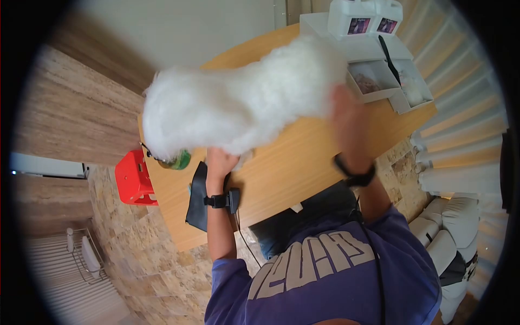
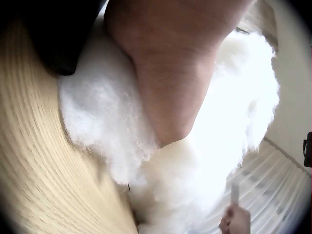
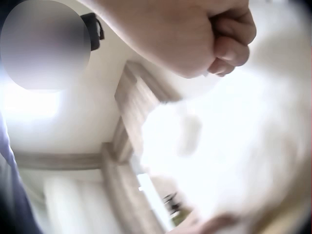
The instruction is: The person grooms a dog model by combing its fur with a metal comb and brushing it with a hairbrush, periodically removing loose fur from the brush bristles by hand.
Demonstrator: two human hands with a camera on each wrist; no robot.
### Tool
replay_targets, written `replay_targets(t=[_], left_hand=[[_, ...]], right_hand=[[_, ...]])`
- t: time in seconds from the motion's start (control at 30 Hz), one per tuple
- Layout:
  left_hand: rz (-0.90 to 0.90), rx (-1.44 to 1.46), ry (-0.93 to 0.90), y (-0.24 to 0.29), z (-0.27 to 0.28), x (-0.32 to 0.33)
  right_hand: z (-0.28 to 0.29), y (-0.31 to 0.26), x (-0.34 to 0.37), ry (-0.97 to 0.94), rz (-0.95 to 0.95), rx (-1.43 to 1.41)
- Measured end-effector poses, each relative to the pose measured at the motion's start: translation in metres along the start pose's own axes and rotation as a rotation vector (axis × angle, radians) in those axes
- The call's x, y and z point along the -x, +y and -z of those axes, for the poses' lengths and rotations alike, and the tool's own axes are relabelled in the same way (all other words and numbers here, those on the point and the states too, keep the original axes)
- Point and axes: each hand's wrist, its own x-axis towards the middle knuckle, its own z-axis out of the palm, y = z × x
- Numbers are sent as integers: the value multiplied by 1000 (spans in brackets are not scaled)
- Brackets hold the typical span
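Observation:
A large mass of white fluffy stuffing [image 1: 216, 103] stretches across the wooden table [image 1: 281, 168]. My left hand [image 1: 221, 164] grips its near edge, low over the tabletop. In the left wrist view, stuffing [image 2: 105, 107] bulges on both sides of that hand [image 2: 170, 83], and its fingertips are hidden. My right hand [image 1: 351, 124] is blurred beside the right end of the stuffing. The right wrist view shows its fingers [image 3: 231, 48] curled. From that hand [image 2: 237, 220] a thin grey stick-like thing [image 2: 235, 194] points up in the left wrist view; I cannot tell what it is.
At the back right stand two white jugs [image 1: 352, 24] and white open boxes [image 1: 398, 103], with a long black tool [image 1: 389, 59] across them. A black pouch [image 1: 199, 203] lies beside the left forearm. A green container [image 1: 181, 159] sits near the left edge, above a red stool [image 1: 132, 176].

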Motion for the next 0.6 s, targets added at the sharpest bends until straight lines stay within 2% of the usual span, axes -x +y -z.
replay_targets(t=[0.1, 0.17, 0.2, 0.23, 0.3, 0.37, 0.43, 0.47, 0.5, 0.6], left_hand=[[0, 7, 21, -7, -4, 9], [24, -2, 85, -6, 3, -1], [-19, 4, 101, -5, 5, -2], [-56, 14, 102, 1, 3, 0], [12, 23, 60, -2, 1, 2], [-24, -24, 24, -1, 1, 3], [-19, -40, 18, -7, -1, 5], [-33, -50, 44, -8, -1, 6], [-44, -58, 72, -9, -2, 7], [-25, -20, 81, -3, 0, 5]], right_hand=[[-22, 13, 2, -59, 34, 22], [-28, 3, -15, -66, 111, 33], [-27, -3, -17, -38, 170, 76], [-23, -8, -11, -22, 218, 120], [-17, -13, -1, 24, 286, 198], [-12, -11, 7, 35, 292, 250], [-18, -10, -6, -218, 291, 38], [-23, 39, -23, 27, 373, 150], [-22, 35, -28, 28, 393, 151], [-10, 32, -37, 231, 458, 188]])
